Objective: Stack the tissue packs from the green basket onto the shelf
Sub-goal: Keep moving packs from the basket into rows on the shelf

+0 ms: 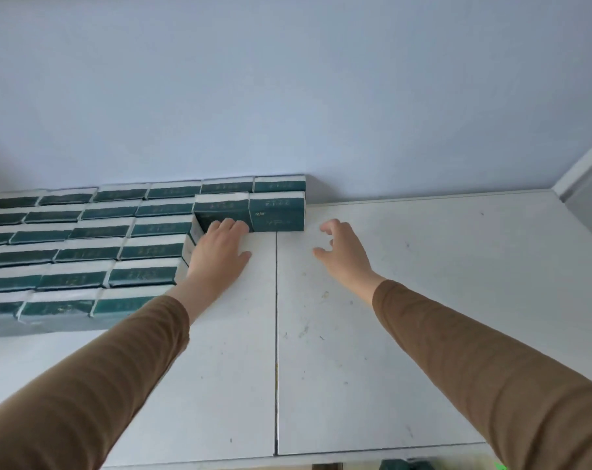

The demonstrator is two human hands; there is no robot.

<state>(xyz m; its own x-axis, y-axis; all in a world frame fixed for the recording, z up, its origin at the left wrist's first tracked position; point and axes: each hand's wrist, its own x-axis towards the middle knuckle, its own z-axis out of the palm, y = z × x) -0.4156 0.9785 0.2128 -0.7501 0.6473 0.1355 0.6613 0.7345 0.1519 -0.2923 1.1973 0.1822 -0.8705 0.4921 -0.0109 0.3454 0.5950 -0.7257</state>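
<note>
- Nearest to us, at the bottom edge below the shelf front, we catch a sliver of dark green (401, 465) and a bright green speck; it may be the green basket, but too little shows to tell.
- Our two brown long sleeves (491, 361) reach forward over the white, scuffed shelf board (389, 334), which is split by a dark seam running front to back.
- Moving up, our right hand (342, 245) hovers over bare board just right of the seam, fingers loosely curled and apart, holding nothing.
- Our left hand (220, 249) lies flat, fingers straight and pressing on the front of a dark green and white wrapped tissue pack (220, 208); it pushes and does not clasp.
- That pack sits near the back of the shelf, touching a matching end pack (277, 212) on its right, with more of the same behind them at the pale blue wall (287, 96).
- To the left, the big block of stacked tissue packs (84, 239) runs in tidy rows, green bands between white edges, soft plastic wrap catching the light.
- We judge this as the seating step: the pack is being nudged flush into its row.
- Next, we would say, both hands go back down for more packs, and the open board on the right is where the stack can grow.
- The wrappers look soft, so an even push should keep the rows square.
</note>
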